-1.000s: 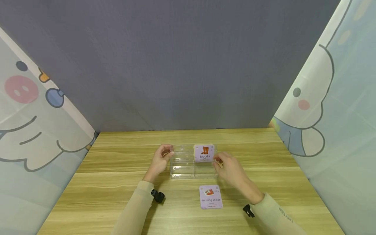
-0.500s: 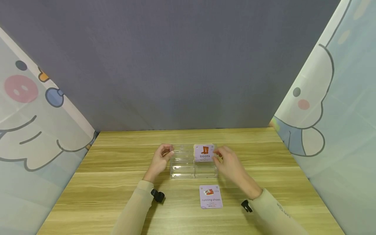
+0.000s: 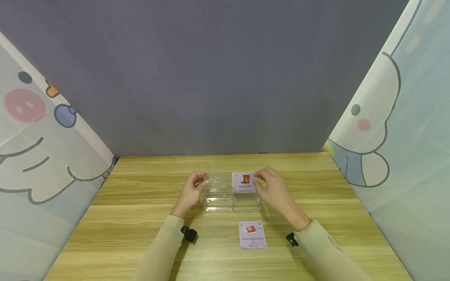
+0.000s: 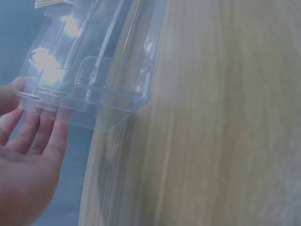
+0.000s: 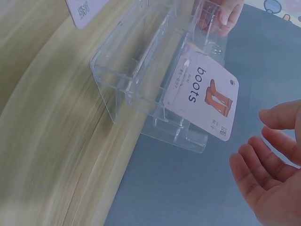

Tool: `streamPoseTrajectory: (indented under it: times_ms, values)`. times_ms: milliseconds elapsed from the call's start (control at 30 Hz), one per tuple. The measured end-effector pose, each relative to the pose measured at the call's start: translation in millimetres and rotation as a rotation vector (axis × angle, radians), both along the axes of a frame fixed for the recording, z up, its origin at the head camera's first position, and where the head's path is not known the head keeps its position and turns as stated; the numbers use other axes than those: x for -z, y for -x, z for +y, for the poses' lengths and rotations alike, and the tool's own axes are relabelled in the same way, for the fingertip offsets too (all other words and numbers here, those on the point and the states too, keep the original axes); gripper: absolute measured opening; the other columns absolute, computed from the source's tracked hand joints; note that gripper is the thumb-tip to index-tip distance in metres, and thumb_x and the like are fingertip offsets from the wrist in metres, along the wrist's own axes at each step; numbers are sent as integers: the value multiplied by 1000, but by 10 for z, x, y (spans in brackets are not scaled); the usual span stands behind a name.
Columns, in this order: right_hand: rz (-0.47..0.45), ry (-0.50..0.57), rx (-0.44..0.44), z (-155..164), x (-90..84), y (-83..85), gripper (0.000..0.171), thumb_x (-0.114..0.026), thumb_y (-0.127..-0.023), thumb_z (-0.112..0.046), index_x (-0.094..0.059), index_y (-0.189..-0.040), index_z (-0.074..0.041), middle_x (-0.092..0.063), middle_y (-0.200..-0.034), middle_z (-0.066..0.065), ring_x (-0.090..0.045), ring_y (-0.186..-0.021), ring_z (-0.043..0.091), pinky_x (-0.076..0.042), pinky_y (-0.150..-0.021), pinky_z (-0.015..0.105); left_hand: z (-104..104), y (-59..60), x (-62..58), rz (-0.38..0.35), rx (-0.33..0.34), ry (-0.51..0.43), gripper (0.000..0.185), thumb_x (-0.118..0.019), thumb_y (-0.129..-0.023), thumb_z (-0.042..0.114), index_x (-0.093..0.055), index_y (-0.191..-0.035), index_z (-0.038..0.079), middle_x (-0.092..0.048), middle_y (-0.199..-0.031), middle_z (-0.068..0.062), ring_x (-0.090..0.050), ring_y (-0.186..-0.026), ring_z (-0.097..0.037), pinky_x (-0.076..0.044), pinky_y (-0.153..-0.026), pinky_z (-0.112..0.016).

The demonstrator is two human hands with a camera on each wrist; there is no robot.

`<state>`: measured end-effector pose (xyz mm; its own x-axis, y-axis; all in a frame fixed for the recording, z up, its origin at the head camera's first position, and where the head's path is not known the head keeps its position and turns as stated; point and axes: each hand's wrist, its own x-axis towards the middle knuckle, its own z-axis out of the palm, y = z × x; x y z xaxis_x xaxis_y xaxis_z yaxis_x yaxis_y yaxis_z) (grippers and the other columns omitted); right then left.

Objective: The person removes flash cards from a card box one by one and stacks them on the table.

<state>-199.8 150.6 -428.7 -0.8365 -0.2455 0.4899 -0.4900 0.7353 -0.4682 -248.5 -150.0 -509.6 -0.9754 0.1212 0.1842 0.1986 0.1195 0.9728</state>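
A clear tiered card holder (image 3: pixel 225 199) stands mid-table. A lilac "boots" card (image 3: pixel 244 182) stands upright in its rear right slot; the right wrist view shows the same card (image 5: pixel 204 101) in the holder (image 5: pixel 136 70). My left hand (image 3: pixel 193 191) pinches the holder's rear left corner; in the left wrist view my fingers (image 4: pixel 44 136) and thumb lie along the holder's edge (image 4: pixel 108 70). My right hand (image 3: pixel 274 191) hovers at the card's right edge, and the right wrist view shows this hand (image 5: pixel 273 174) relaxed and apart from the card. A "running shoes" card (image 3: pixel 252 235) lies flat in front of the holder.
The wooden table (image 3: pixel 140 218) is walled by a grey backdrop behind and cartoon-printed curtains on both sides. Small black wrist cameras (image 3: pixel 190 234) sit on both sleeves. The holder's other slots hold no cards.
My right hand has moved away from me, from the holder's front right up to the right edge of the boots card. The left hand, holder and both cards have stayed put.
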Motion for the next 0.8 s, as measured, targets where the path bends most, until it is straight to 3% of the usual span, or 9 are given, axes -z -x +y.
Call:
streamPoseTrajectory:
  times_ms: [433, 800]
  values:
    - [31, 1, 2, -19, 12, 122, 22, -78, -87, -7, -71, -107, 0, -68, -103, 11, -63, -98, 27, -55, -87, 43, 0, -3, 5, 24, 6, -19, 30, -60, -99, -6, -52, -128, -11, -57, -127, -30, -56, -120, -40, -50, -97, -23]
    - [15, -20, 6, -59, 40, 208, 24, -77, -88, -8, -70, -110, -2, -66, -112, 10, -58, -109, 29, -52, -94, 46, -1, -11, -3, 3, 2, -18, 29, -60, -99, -5, -54, -127, -8, -58, -127, -28, -56, -122, -39, -49, -101, -30]
